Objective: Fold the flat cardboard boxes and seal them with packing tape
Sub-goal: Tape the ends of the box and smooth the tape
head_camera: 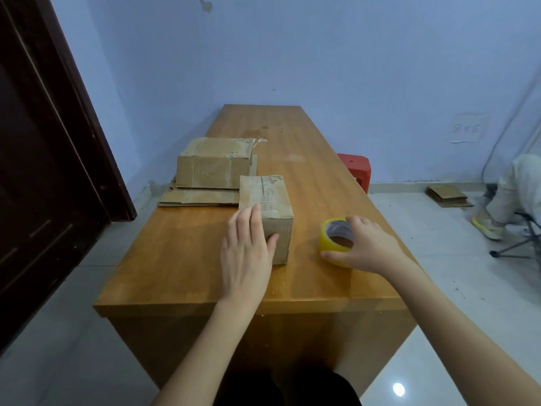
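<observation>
A small folded cardboard box (270, 200) stands near the middle of the wooden table (187, 259). My left hand (246, 253) rests on its near left corner, fingers straight along the side and thumb on the front face. To the right lies a yellow roll of packing tape (333, 238). My right hand (366, 247) grips it, fingers curled over the far rim and thumb under the near edge. Behind on the left, a larger folded box (210, 168) sits on flat cardboard sheets (199, 197).
A red stool (355, 168) stands at the table's right side. On the floor at the right lie flat cardboard pieces (448, 194), beside a seated person's leg and shoe (491, 218) and a folding chair. A dark door (44, 171) is at the left.
</observation>
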